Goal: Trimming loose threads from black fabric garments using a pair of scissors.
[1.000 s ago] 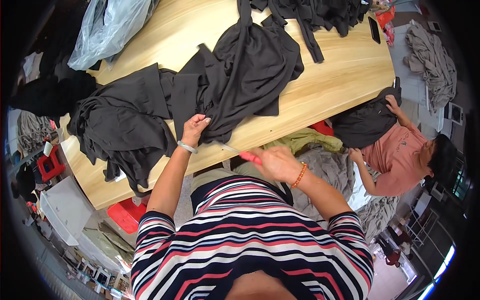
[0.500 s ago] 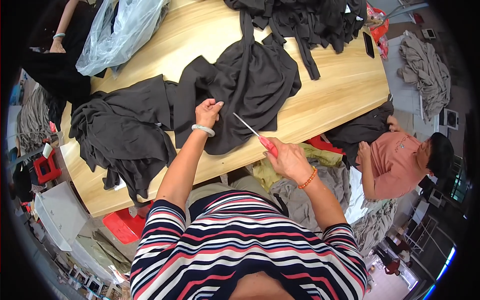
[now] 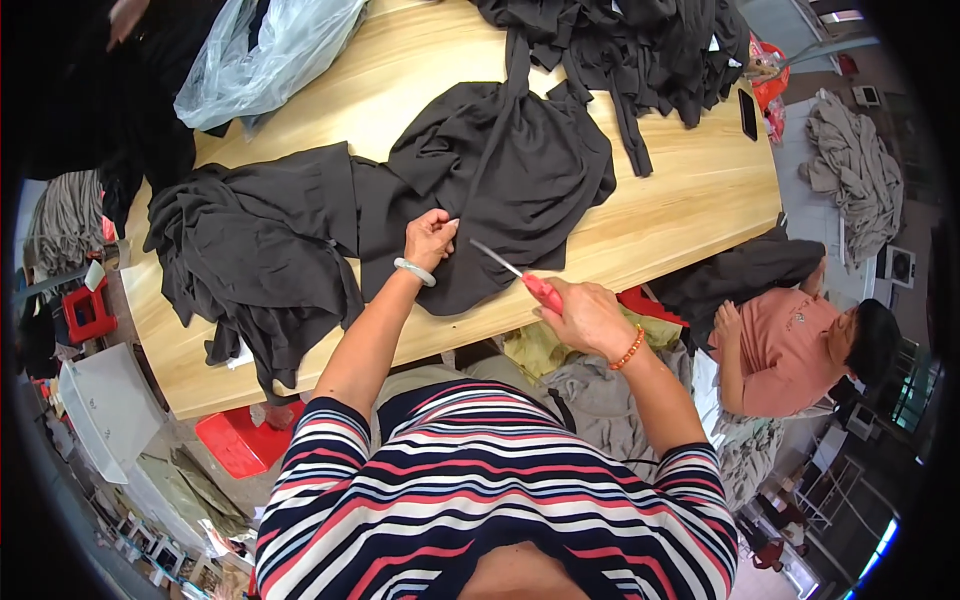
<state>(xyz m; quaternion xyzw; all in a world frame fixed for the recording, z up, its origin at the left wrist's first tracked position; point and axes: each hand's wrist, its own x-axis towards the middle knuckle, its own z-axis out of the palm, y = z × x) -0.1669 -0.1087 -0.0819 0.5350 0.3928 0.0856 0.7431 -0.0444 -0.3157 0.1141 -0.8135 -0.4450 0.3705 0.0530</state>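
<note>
A black garment (image 3: 540, 150) is spread loosely in front of me on the wooden table (image 3: 700, 190). My left hand (image 3: 430, 236), with a pale bangle at the wrist, is closed over its near part, thumb and fingers pinching the cloth. In my right hand (image 3: 588, 318) is a pair of scissors (image 3: 540, 288) with pink-red handles. Their narrow metal blades look closed and point up and left, above the garment and a little right of my left hand. A bead bracelet circles my right wrist.
Another heap of black garments (image 3: 255, 240) lies to the left, with more black clothes (image 3: 640, 60) at the far right. A clear plastic bag (image 3: 260, 65) and a phone (image 3: 747, 115) rest on the table. A person (image 3: 785, 345) sits to the right. Red stools (image 3: 245, 440) stand left.
The view has shifted slightly, and both hands stay near the same part of the garment. The scissors remain in my right hand. At the far left, the other person's arm has moved mostly out of view.
</note>
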